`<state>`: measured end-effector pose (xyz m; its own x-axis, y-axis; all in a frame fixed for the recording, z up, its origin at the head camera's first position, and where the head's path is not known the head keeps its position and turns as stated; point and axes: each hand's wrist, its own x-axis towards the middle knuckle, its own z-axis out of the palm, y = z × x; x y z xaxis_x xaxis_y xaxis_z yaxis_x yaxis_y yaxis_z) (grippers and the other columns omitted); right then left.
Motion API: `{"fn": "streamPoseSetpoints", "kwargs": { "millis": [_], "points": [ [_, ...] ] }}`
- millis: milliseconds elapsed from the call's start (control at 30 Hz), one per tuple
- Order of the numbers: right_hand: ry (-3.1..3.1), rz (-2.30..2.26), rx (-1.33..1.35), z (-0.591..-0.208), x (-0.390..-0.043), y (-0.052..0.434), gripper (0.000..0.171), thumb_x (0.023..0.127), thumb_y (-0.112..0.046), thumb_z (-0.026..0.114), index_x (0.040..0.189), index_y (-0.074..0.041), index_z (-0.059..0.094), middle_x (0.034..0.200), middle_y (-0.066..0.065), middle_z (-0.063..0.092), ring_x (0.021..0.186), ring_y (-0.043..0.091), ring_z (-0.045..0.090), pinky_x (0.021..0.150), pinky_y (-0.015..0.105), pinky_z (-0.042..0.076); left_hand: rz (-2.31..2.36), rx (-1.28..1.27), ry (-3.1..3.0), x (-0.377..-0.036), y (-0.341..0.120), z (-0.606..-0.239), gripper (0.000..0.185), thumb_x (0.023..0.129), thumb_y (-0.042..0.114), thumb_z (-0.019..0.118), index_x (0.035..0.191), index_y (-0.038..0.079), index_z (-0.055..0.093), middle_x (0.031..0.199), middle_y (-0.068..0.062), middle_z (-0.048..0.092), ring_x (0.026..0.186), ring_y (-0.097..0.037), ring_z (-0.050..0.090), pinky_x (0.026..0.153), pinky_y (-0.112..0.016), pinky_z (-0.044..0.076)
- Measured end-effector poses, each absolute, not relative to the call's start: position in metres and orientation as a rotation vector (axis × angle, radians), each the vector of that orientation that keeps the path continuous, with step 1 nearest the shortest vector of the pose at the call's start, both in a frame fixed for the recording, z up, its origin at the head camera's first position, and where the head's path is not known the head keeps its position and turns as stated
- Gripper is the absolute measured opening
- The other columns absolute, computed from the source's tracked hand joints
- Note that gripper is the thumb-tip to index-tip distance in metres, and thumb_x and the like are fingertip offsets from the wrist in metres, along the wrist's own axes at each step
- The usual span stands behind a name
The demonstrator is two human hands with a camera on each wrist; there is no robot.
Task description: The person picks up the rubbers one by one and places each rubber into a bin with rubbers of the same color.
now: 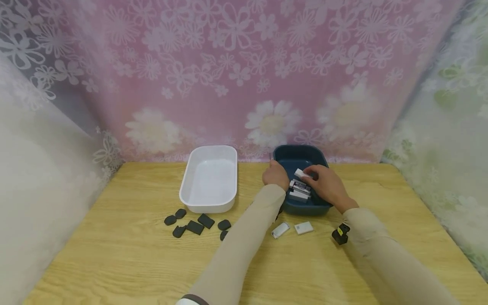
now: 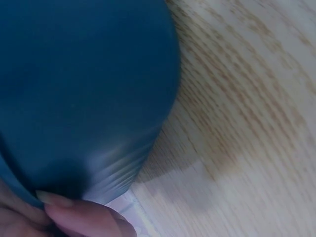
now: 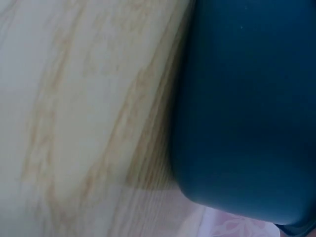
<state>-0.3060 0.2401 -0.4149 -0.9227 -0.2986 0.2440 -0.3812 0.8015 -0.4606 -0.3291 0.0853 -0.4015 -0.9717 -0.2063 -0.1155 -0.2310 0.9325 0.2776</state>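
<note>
Black pieces (image 1: pixel 195 227) lay on the counter (image 1: pixel 114 254), left of the blue tray (image 1: pixel 306 210) and nearer the person. A white tray (image 1: pixel 211 182) stood farther back, also left of the blue tray. The left hand (image 1: pixel 275 174) pinched the blue tray's left rim. Two white pieces (image 1: pixel 303 228) lay just before the blue tray; small printed blocks (image 1: pixel 300 190) sat inside it. Over it, the right hand (image 1: pixel 327 184) pinched a white block (image 1: pixel 299 173).
</note>
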Motion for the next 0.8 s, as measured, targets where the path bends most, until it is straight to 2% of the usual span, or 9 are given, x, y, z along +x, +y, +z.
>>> {"fn": "streamPoseSetpoints", "kwargs": {
  "millis": [367, 567, 800],
  "points": [
    [-2.875, 0.678, 0.558, -0.4143, -0.3043, 0.2397, 0.025, 0.091, -0.022, 0.067, 0.109, -0.005, 0.068, 0.104, 0.014, 0.065, 0.084, 0.028, 0.062, 0.072, 0.046, 0.049, 0.457, -0.372, 2.989, -0.3252, 0.0868, -0.3952, 0.043, 0.091, 0.031, 0.064, 0.122, 0.007, 0.046, 0.086, -0.001, 0.069, 0.072, -0.012, 0.065, 0.060, -0.027, 0.052],
    [-2.876, 0.666, 0.554, -0.4135, -0.3026, 0.2405, 0.020, 0.093, -0.020, 0.064, 0.107, -0.006, 0.069, 0.105, 0.013, 0.065, 0.085, 0.027, 0.063, 0.070, 0.046, 0.050, 0.441, -0.363, 2.991, -0.3288, 0.0879, -0.3998, 0.045, 0.092, 0.031, 0.062, 0.126, 0.007, 0.045, 0.087, 0.000, 0.069, 0.074, -0.012, 0.066, 0.061, -0.028, 0.053],
    [-2.710, 0.868, 0.618, -0.4165, -0.2973, 0.2438, 0.018, 0.095, -0.016, 0.061, 0.103, -0.002, 0.069, 0.099, 0.011, 0.063, 0.081, 0.023, 0.059, 0.071, 0.043, 0.048, 0.493, -0.369, 2.982, -0.3299, 0.0862, -0.4041, 0.044, 0.093, 0.029, 0.062, 0.127, 0.007, 0.045, 0.089, -0.002, 0.069, 0.075, -0.014, 0.066, 0.062, -0.029, 0.053]
  ]
}}
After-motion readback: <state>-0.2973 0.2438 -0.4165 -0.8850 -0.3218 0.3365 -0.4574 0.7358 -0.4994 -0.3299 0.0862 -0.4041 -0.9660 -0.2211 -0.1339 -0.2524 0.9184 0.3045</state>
